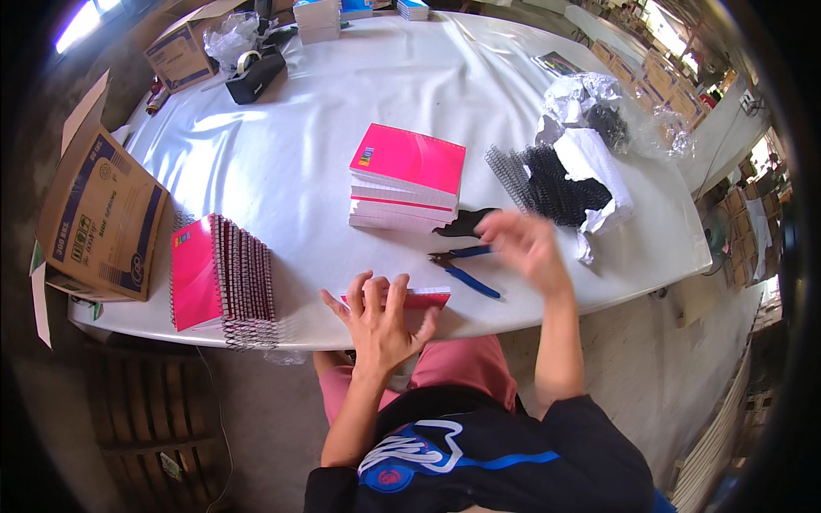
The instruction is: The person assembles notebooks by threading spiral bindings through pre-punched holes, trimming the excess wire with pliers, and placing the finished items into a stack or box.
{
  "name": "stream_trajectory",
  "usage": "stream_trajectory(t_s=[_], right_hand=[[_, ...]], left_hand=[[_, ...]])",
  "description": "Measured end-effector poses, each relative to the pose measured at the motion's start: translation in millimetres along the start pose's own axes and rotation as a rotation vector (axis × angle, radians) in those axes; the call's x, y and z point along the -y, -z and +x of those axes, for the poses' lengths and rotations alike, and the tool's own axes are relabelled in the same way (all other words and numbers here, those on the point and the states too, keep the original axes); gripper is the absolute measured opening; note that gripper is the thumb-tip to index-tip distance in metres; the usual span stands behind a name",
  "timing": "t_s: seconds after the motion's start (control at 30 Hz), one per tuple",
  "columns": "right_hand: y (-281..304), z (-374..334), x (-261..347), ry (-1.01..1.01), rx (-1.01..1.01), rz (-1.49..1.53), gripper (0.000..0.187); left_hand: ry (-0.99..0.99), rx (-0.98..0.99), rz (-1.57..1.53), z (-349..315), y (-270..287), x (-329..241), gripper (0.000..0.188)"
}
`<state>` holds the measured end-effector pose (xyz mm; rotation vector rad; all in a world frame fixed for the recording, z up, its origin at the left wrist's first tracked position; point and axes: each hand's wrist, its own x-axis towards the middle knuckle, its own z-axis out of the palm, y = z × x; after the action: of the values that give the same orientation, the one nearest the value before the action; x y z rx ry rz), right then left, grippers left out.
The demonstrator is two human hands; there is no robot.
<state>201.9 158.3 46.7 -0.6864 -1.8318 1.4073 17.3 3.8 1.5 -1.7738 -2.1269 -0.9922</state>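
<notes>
My left hand (pixel 380 321) grips a pink-covered notebook (pixel 426 299) at the table's near edge, its fingers bent over the top and its thumb on the near side. To its right my right hand (pixel 530 252) is raised and smeared by motion, so what its fingers do is unclear. Beside that hand lie blue-handled cutting pliers (pixel 473 279) and a flat black thing (pixel 466 222). Beyond them stands a stack of pink notebooks without coils (pixel 406 162). Black spiral coils (pixel 556 184) are heaped at the right, partly on white paper (pixel 590 171).
Spiral-bound pink notebooks (pixel 197 274) are stacked at the left near edge, next to an open cardboard box (pixel 107 218). Farther back are a black tape dispenser (pixel 256 75), another box (pixel 181 58) and piled notebooks (pixel 316 19). Crumpled clear plastic (pixel 581 94) lies at the right.
</notes>
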Motion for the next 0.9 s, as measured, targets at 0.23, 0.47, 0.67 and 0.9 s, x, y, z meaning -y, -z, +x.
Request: stream_trajectory(t_s=[0.23,0.47,0.67,0.9], right_hand=[[61,80,-83,-0.124,-0.255,-1.521,0.018],[88,78,-45,-0.148,-0.186,-1.458,0.038],[42,34,36,0.075,-0.125,-0.883,0.059],[-47,-22,16,0.007,0.207,-0.459,0.030]], left_hand=[[0.062,-0.231,0.062,9,-26,-7,0.048],[0.004,-0.238,0.070,8,-20,0,0.044],[-0.020,-0.269,0.078,4,-12,5,0.038],[-0.013,-0.209,0.047,3,-16,6,0.038]])
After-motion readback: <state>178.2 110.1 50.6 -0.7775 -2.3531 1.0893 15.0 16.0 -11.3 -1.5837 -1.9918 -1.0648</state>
